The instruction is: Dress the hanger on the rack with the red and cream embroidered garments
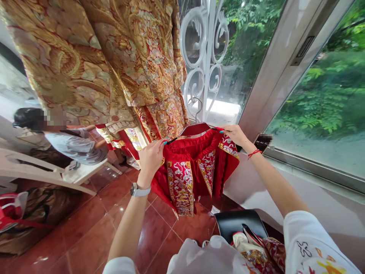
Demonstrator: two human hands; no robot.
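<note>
A red embroidered skirt (181, 182) with gold and silver panels hangs in front of me on a clothes hanger (196, 108) with a metal hook. My left hand (151, 156) pinches the waistband at its left end, by a black clip or hanger tip. At the opposite end my right hand (232, 135) grips the waistband, fingers closed on the cloth. The waistband is stretched between both hands. The hook stands upright near a white scrolled grille, and I cannot tell whether it hangs on anything.
Gold embroidered garments (114, 57) hang above left. Beside the window (319, 99) a phone (262, 142) stands on the sill. A black chair (241, 222) holds more embroidered cloth (253, 253). Another person (74, 144) sits at left by a white bench (85, 171); a brown bag (42, 217) lies on the floor.
</note>
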